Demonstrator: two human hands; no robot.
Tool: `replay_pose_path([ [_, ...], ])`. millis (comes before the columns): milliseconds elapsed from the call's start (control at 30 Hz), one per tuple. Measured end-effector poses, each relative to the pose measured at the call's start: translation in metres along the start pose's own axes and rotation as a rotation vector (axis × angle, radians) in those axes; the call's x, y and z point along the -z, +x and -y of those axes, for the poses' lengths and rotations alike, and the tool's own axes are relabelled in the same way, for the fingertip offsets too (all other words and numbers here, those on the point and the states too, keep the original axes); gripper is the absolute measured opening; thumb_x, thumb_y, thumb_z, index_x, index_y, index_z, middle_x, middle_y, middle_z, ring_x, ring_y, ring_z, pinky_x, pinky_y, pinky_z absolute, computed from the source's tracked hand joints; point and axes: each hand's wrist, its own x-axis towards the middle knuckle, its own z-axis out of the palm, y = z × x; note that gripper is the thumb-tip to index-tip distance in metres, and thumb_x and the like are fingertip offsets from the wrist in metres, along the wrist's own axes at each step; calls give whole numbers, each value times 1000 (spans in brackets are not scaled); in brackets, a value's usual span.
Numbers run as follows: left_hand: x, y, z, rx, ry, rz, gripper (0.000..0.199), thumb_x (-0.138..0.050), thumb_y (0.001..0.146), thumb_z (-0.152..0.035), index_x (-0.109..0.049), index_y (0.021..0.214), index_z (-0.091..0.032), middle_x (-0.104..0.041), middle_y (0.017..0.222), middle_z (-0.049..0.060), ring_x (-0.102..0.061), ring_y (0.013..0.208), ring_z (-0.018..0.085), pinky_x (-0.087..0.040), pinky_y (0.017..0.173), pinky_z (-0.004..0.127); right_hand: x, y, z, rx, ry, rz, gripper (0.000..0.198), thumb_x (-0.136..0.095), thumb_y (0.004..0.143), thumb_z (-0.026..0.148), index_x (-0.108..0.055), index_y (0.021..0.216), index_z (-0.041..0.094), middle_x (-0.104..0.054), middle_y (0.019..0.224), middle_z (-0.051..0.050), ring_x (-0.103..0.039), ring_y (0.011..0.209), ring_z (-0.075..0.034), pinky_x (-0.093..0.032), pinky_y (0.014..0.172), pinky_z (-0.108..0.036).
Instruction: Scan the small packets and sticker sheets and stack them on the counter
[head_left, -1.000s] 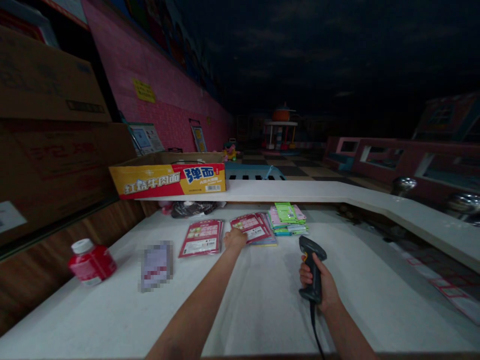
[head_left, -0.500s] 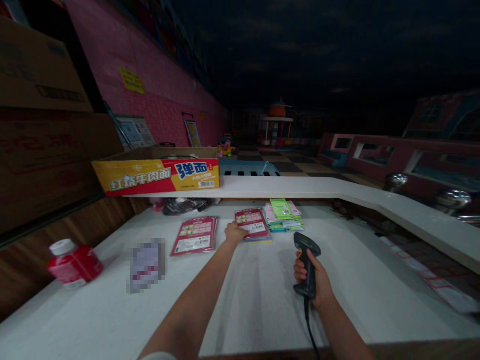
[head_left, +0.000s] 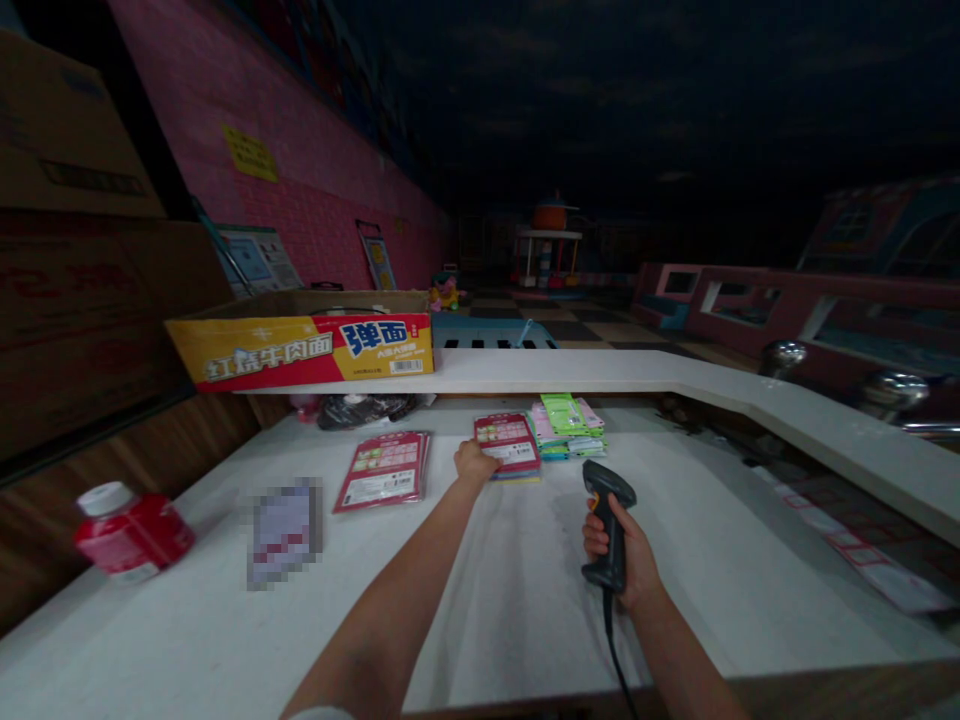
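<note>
In my right hand point(head_left: 634, 555) is a black handheld barcode scanner point(head_left: 609, 484). My fingers wrap round its handle, and its cable runs down over the counter's front edge. My left hand point(head_left: 475, 463) reaches forward and is closed on the left edge of a red flat packet point(head_left: 510, 432). That packet lies on top of a small stack with its barcode label facing up; my fingertips are partly hidden. Close to its right sits a pile of green and pink packets point(head_left: 564, 416). Left of my hand lies another stack of red packets point(head_left: 384, 470).
A red bottle point(head_left: 135, 540) with a white cap lies at the left, near a blurred-out card point(head_left: 285, 532). A raised white shelf point(head_left: 555, 370) crosses the back and carries an open noodle carton point(head_left: 315, 350). Large cardboard boxes point(head_left: 97, 300) stand far left.
The view has shifted slightly, so most things sit a little further left. My left hand stays at the red packet, and my right hand still holds the scanner.
</note>
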Motion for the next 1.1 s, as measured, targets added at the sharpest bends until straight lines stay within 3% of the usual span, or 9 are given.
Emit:
replay_pose_path([
  [367,6,-12,-4,-85,85,49,52,-71,68,-40,-62,115,-21,-70,113,7,-62,110,22,-46,92,29,3,2,1,-18,11,6,28,-75,73,35,-58,84,16,-47,55,6,-40,42,-4,-34,36,-12],
  [633,22,-33,8,-81,80,-50,53,-65,76,-37,-56,124,-17,-65,117,13,-58,114,25,-41,98,33,3,0,2,-19,-1,5,29,-75,73,34,-56,84,16,-46,55,7,-39,41,-4,-35,35,-12],
  [833,64,-60,49,-265,65,-253,42,-60,81,-27,-57,121,-16,-61,118,13,-54,116,25,-39,102,38,6,-8,1,-17,15,2,28,-75,73,28,-56,89,15,-47,58,6,-42,44,-4,-38,37,-12],
  [967,101,-73,87,-169,265,-359,36,-50,86,-25,-60,119,-15,-56,127,16,-46,124,29,-35,105,42,5,-12,0,-17,29,-7,26,-73,74,26,-55,91,16,-45,58,6,-42,45,-5,-39,36,-13],
  [1100,114,-88,119,-46,355,-253,40,-50,86,-30,-59,122,-16,-48,139,18,-36,133,34,-31,108,48,5,-15,0,-14,16,-17,26,-73,73,25,-54,90,17,-45,59,6,-42,45,-6,-40,36,-14],
])
